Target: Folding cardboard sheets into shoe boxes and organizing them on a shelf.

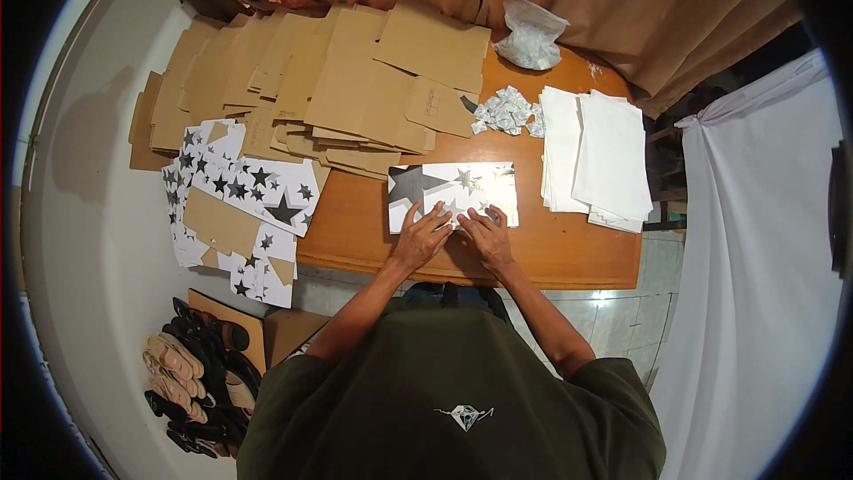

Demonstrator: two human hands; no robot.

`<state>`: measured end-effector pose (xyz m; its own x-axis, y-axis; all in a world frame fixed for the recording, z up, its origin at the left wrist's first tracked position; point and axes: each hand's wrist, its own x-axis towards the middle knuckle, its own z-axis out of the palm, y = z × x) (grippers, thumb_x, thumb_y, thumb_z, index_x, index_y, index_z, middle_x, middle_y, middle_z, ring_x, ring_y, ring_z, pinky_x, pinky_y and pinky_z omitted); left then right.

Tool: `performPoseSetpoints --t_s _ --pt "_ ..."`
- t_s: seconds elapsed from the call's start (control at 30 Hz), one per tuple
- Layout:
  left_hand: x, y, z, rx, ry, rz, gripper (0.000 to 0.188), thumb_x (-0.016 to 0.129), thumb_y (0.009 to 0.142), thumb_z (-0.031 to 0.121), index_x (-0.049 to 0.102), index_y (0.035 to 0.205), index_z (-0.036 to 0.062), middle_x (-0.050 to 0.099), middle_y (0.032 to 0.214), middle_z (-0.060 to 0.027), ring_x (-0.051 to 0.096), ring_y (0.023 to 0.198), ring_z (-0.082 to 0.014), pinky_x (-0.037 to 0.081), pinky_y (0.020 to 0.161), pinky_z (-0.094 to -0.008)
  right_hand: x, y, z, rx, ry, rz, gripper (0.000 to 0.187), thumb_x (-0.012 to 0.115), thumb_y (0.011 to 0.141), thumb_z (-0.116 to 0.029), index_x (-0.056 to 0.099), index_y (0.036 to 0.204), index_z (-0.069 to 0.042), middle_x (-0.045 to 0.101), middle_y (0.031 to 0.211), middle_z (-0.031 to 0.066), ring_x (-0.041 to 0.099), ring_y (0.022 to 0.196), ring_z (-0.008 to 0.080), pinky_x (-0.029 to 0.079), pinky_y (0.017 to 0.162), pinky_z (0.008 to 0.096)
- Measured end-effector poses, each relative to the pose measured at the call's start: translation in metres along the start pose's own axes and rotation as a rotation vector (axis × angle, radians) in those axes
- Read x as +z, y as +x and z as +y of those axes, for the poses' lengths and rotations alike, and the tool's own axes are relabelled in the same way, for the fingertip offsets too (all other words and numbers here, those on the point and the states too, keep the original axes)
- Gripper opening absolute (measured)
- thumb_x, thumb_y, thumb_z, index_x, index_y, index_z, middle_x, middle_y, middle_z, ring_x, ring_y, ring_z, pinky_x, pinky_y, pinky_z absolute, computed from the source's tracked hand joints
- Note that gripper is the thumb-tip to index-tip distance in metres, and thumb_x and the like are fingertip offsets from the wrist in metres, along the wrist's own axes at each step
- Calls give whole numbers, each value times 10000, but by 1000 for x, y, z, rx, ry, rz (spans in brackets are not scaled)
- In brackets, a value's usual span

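Note:
A white box (475, 180) printed with black and grey stars lies near the front edge of the wooden table, its glossy top catching the light. My left hand (422, 236) rests on its near left part, fingers spread and bent over the top. Beside it, my right hand (486, 233) touches the near right part, fingers likewise apart. Both hands press from above rather than wrap round the box. The thumbs come close together at the near edge, and that side of the box is partly hidden by my hands.
Flat brown cardboard pieces (346, 80) overlap across the table's back left. Star-printed sheets or flat boxes (267, 187) are heaped at the left. White paper stacks (613, 156), small silvery packets (508, 112) and a clear plastic bag (531, 40) lie right. Shoes (200, 364) are piled below left.

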<state>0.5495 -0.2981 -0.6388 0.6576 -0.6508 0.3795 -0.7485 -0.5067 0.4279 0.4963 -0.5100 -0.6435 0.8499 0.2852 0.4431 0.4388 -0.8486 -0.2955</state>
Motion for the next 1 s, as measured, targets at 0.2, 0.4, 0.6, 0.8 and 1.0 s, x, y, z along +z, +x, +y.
performPoseSetpoints --t_s 0.2,0.4,0.6,0.8,1.0 --pt "4 -5 0 15 7 41 154 754 878 138 760 1027 101 720 1228 -55 569 1332 -252 349 1128 -592 0 -2 0 -48 -33 5 457 804 799 -121 685 1237 -59 723 1141 70 670 1108 197 396 1067 512" --pt "6 -10 4 2 22 28 156 746 884 135 756 1035 98 714 1237 -57 559 1343 -254 346 1133 -595 -2 -4 -4 -31 -29 0 490 814 782 -123 677 1248 -59 722 1143 95 670 1104 201 385 1086 523" --pt "-2 -1 16 -94 33 -30 224 768 869 175 737 1076 96 682 1277 -64 502 1392 -254 293 1164 -599 -23 17 -7 81 50 -116 367 705 882 -155 648 1231 -55 709 1154 144 656 1139 249 360 1099 552" --pt "-24 22 55 -231 -3 74 305 798 842 247 704 1077 76 645 1300 -95 522 1339 -267 323 1114 -557 -65 46 39 205 386 -65 354 680 907 -173 627 1237 -55 667 1195 192 623 1118 353 410 1046 487" --pt "-5 19 112 -391 -73 69 198 757 894 233 720 869 40 695 869 -115 695 913 -255 510 831 -379 -43 55 124 450 524 16 430 628 962 -233 590 1312 13 641 1270 253 592 1223 390 448 1051 435"
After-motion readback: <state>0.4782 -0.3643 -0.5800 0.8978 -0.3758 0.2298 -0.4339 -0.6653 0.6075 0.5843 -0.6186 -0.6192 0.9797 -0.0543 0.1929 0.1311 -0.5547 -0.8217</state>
